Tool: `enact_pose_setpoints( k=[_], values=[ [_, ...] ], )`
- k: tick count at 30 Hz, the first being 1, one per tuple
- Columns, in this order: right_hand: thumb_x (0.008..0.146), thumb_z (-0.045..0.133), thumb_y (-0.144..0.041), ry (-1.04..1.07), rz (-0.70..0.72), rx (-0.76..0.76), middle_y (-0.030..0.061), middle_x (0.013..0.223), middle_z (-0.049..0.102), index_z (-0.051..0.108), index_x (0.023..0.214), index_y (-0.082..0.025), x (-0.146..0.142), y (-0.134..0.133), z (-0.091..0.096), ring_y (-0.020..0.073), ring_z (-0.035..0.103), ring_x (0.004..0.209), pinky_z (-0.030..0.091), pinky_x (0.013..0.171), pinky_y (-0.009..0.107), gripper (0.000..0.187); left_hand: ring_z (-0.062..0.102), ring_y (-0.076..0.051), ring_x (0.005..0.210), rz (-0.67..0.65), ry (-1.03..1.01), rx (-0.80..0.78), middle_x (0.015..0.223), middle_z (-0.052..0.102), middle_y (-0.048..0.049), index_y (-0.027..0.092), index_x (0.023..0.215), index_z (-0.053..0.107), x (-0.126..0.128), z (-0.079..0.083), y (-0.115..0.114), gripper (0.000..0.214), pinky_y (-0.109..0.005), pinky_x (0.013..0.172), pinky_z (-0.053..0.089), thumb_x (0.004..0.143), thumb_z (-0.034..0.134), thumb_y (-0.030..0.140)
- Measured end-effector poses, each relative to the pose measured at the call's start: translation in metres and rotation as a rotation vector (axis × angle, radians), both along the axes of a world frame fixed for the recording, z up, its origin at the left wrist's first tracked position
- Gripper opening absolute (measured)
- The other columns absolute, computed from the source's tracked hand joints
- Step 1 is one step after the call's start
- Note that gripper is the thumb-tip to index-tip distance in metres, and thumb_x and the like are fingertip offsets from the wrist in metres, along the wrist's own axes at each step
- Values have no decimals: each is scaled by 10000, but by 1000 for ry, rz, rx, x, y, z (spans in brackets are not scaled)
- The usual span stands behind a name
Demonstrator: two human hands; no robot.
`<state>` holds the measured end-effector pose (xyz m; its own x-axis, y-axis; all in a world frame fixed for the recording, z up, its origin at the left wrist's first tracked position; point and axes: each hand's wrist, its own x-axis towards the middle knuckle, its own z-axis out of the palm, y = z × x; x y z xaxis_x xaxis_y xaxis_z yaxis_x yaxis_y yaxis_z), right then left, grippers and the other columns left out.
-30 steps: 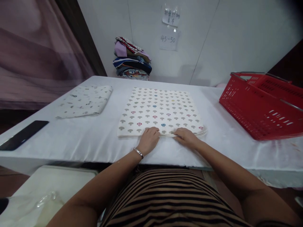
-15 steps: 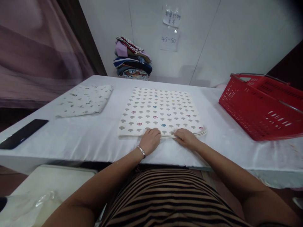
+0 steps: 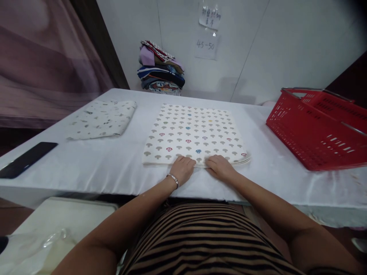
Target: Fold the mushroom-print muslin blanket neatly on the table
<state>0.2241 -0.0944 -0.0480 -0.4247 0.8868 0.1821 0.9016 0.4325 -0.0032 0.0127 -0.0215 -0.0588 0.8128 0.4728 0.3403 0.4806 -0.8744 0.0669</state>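
Note:
A folded white cloth (image 3: pixel 189 133) printed with grey and coloured mushrooms lies flat on the table, its layered edge towards me. My left hand (image 3: pixel 182 169), with a silver bracelet at the wrist, grips that near edge around its middle, fingers curled over the top. Just to the right, my right hand (image 3: pixel 220 167) pinches the same edge, thumb low and fingers above. A small gap separates the two hands. The undersides of my fingers are hidden. The cloth's layers fan out slightly at its near right corner.
A white-covered table (image 3: pixel 114 173) carries another folded patterned cloth (image 3: pixel 104 120) at left, a black phone (image 3: pixel 27 159) at the left front and a red basket (image 3: pixel 315 133) at right. Behind stands a stack of folded fabrics (image 3: pixel 162 70) against the wall, near paper signs (image 3: pixel 205 45).
My right hand has slid a little left along the cloth's near edge, closer to my left hand. My left hand and the cloth stay nearly in place; the view has tilted slightly.

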Motion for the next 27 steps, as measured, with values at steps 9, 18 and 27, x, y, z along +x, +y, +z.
enact_pose_setpoints(
  k=[9, 18, 27],
  values=[
    [913, 454, -257, -34, -14, -5, 75, 876, 575, 594, 935, -147, -24, 12, -5, 195, 456, 836, 293, 712, 308, 180, 529, -227, 971, 93, 12, -95, 1014, 610, -66, 185, 959, 583, 0, -2, -2, 160, -374, 799, 408, 813, 526, 148],
    [913, 474, -289, 3, -31, 0, 72, 897, 569, 585, 934, -157, -36, 17, -3, 197, 460, 851, 304, 716, 310, 173, 530, -224, 922, 71, 67, -87, 931, 607, -60, 183, 889, 611, 1, 4, 0, 104, -382, 793, 398, 833, 525, 194],
    [907, 450, -273, 183, -11, -48, 70, 874, 591, 591, 910, -176, -38, 25, -8, 193, 506, 842, 363, 748, 302, 171, 526, -238, 1019, 250, -45, -49, 1057, 609, -87, 176, 993, 555, -35, 5, 11, 257, -393, 844, 422, 746, 549, 106]
  ],
)
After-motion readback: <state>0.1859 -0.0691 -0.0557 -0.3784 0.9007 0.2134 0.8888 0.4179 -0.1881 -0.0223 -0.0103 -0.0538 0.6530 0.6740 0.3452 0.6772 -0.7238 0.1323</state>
